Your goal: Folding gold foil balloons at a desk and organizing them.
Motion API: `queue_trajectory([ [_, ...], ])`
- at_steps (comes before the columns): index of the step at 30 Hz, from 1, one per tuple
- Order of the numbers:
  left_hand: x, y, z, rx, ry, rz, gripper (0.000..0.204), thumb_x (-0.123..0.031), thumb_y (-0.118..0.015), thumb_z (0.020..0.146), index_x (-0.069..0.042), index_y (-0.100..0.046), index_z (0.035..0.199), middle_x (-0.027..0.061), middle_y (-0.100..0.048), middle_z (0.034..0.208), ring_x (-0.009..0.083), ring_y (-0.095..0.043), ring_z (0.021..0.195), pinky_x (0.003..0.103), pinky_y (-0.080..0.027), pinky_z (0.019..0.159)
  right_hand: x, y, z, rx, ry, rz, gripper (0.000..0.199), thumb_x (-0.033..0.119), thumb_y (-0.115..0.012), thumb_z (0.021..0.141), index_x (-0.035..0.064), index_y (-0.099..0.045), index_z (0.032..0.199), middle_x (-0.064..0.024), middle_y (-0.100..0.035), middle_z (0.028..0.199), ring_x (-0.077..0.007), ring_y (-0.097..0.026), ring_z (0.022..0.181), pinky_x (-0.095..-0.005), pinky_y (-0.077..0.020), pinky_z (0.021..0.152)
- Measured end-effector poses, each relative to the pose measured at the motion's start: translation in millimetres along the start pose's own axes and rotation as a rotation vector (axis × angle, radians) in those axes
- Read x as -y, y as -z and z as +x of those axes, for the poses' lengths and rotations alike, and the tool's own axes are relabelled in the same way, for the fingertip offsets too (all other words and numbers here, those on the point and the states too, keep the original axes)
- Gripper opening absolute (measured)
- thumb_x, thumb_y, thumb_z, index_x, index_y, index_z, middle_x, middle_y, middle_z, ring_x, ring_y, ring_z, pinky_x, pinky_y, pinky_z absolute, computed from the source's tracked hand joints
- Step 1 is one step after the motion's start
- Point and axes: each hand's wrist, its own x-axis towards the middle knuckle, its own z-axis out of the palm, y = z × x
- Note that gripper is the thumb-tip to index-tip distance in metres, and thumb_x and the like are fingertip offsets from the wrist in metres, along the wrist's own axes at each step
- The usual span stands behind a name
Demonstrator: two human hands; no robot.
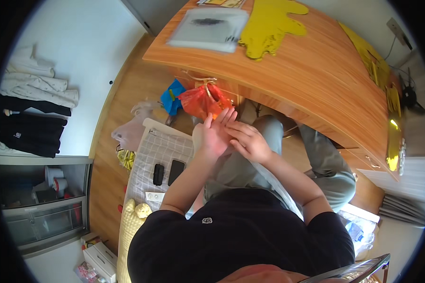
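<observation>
Clear bag (269, 177) is held over the lap, trailing from the hands down past the right forearm toward the hip. Its upper end is hidden between the two hands. Left hand (216, 137) is raised with fingers spread and pointing up, palm turned toward the right hand. Right hand (248, 140) is curled against the left palm, fingers bent; whether the bag is pinched there cannot be told. Both hands are touching each other, just below the desk (316, 75) front edge. An orange bag (200, 101) is seen just beyond the left fingertips, under the desk edge, with a blue bag (172, 96) beside it on the floor. A grey checked cushion (163, 151) lies left of the left forearm, with two black phones (167, 172) near its middle. On the desk, a grey sheet (208, 28) sits at the far left corner, a yellow cut-out (269, 26) just right of it. Folded clothes (30, 108) are stacked on a white surface far left.
</observation>
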Motion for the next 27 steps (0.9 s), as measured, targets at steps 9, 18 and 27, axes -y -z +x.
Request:
queue_trajectory([
  [9,-33,15,51,-0.361,-0.091,0.067,0.069,-0.064,-0.038,0.103,-0.003,-0.055,0.130,0.0147,-0.056,0.135,0.0301,-0.046,0.136,0.045,-0.034,0.118,-59,-55,55,0.223,-0.040,0.184,0.062,0.039,-0.052,0.104,0.0000,-0.044,0.152,-0.0217,-0.043,0.157,-0.0360,-0.040,0.146,-0.0438,-0.0291,0.122],
  [18,-48,-17,37,-0.157,-0.131,0.214,0.063,-0.059,-0.030,0.107,-0.013,-0.044,0.148,0.0068,-0.050,0.146,0.0229,-0.044,0.139,0.042,-0.035,0.116,-58,-62,81,-0.070,-0.257,0.377,0.055,0.037,-0.039,0.110,-0.0005,-0.047,0.150,-0.0204,-0.047,0.155,-0.0356,-0.041,0.146,-0.0447,-0.0282,0.121],
  [27,-9,-50,27,-0.171,-0.299,0.345,0.067,-0.049,-0.032,0.110,-0.012,-0.015,0.164,0.0078,-0.020,0.170,0.0288,-0.022,0.155,0.045,-0.017,0.126,-34,-67,79,-0.245,-0.496,0.707,0.059,0.039,-0.046,0.108,0.0003,-0.042,0.152,-0.0213,-0.040,0.159,-0.0345,-0.037,0.148,-0.0396,-0.0294,0.121],
])
